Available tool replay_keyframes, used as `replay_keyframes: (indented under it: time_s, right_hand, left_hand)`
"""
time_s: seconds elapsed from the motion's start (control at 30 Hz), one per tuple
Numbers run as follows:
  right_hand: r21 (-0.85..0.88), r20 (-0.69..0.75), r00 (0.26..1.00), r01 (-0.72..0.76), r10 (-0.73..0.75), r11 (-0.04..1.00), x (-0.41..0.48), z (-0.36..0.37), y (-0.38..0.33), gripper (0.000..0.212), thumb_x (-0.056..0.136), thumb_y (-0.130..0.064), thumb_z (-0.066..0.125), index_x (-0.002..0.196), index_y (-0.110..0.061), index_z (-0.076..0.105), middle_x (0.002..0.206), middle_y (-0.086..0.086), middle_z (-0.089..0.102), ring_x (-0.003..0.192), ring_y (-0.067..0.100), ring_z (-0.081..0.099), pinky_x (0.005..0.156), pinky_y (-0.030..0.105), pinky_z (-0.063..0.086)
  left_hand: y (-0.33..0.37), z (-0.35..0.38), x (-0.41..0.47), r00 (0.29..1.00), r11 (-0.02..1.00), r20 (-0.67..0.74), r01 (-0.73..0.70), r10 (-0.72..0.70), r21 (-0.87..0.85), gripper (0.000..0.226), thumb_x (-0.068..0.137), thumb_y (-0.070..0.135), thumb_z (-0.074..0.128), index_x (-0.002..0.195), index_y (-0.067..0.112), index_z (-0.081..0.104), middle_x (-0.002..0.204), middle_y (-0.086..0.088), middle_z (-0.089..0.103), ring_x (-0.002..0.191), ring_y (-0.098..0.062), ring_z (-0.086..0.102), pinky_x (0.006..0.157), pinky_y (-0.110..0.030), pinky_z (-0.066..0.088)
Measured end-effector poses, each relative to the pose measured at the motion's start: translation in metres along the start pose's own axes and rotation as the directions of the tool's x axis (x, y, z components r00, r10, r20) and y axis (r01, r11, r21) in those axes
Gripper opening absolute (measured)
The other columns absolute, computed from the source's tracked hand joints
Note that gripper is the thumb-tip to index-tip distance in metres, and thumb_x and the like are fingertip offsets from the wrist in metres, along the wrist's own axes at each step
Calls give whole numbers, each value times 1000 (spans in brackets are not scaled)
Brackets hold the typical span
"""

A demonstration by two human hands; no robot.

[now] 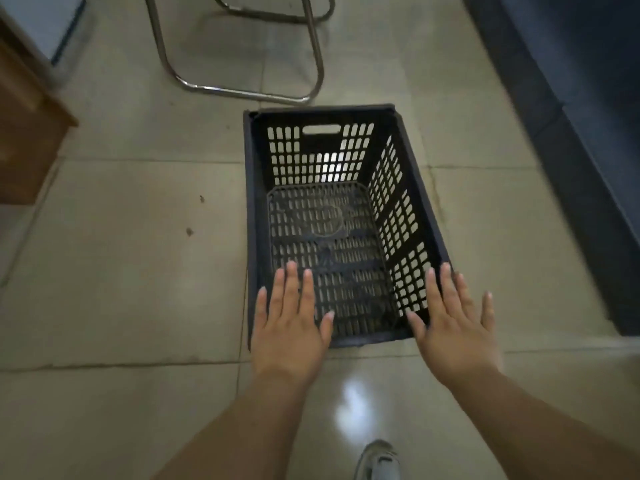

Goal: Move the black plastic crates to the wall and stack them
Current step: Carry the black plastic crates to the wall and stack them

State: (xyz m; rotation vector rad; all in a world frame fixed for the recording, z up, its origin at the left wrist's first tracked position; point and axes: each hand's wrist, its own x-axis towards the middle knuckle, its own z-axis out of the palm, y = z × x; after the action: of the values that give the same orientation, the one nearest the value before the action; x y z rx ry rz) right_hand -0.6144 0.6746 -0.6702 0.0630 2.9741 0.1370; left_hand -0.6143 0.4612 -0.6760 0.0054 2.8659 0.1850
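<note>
While both palms hover flat, fingers spread, my left hand (289, 327) and right hand (453, 327) sit over the near end of one black crate (254, 216) on the tiled floor (138, 271). One chrome chair frame (242, 93) stands just beyond; one wooden cabinet (24, 133) left.

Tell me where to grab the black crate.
Likely the short ends, from above: the black crate sits upright, open-topped, and its far wall has a handle slot under the rim. The near wall is hidden; it probably matches.
</note>
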Motion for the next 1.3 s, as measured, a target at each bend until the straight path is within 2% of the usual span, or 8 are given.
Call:
replay_keyframes:
  time_s: [0.4,0.6,0.7,0.77,0.87,0.97,1.17,1.3]
  right_hand:
    - [142,196,980,-68,39,988,10,55,-32,53,95,-47,-1,137,-31,-27,151,-4,-28,136,10,-29,113,40,-18]
    - [286,332,943,-84,-16,955,-63,51,-154,79,52,-62,-47,123,-26,-46,148,-5,-34,126,10,-39,100,39,-32]
    - [363,415,900,-32,-131,931,-109,56,-222,89,79,-64,-23,151,-20,6,153,2,29,145,18,5,109,39,-14]
    - [438,400,880,60,-255,897,-116,43,-244,70,93,-57,2,136,-18,42,135,1,55,128,16,37,110,42,7]
    - [389,312,882,220,-353,895,-91,17,-243,66,91,-57,-3,147,-26,14,156,1,15,145,15,4,111,41,-5]
    - [253,333,836,367,-437,895,-53,12,-226,64,76,-60,-17,127,-30,-41,131,-11,-51,115,5,-50,94,35,-38]
    - [-40,310,822,513,-478,857,10,12,-189,56,84,-58,-18,120,-30,-51,127,-8,-57,119,10,-50,92,38,-40]
    - [-170,300,842,510,-449,843,56,10,-150,60,92,-55,-4,131,-30,-43,137,-6,-50,127,13,-44,99,41,-34]
  left_hand:
    - [-45,61,14,997,1000,-79,-9,9,-4,61,77,50,-18,131,30,-38,137,5,-46,124,-10,-45,102,-33,-33]
    - [-166,47,-7,988,984,-154,54,-27,171,56,91,39,23,143,20,25,151,-3,20,142,-5,-14,115,-33,-8]
    - [-214,31,-34,958,934,-148,274,-244,231,54,96,38,13,147,20,14,152,-1,2,139,-8,-21,110,-32,-23]
    - [-227,34,-54,929,899,-146,367,-340,240,61,91,46,2,145,22,-9,149,0,-22,133,-11,-37,102,-33,-33]
    - [-222,41,-77,920,900,-103,392,-379,193,60,92,48,1,138,22,-27,142,1,-38,126,-11,-44,93,-31,-41]
    - [-216,48,-92,885,873,-24,462,-464,159,58,94,47,0,133,23,-35,137,1,-45,127,-13,-41,86,-30,-44]
    - [-226,63,-108,863,858,-33,505,-504,91,58,92,47,1,137,25,-29,138,4,-42,117,-8,-53,86,-28,-43]
    - [-238,77,-112,883,885,-177,455,-435,94,59,93,40,33,146,18,20,153,-6,12,140,-9,-24,111,-30,-22]
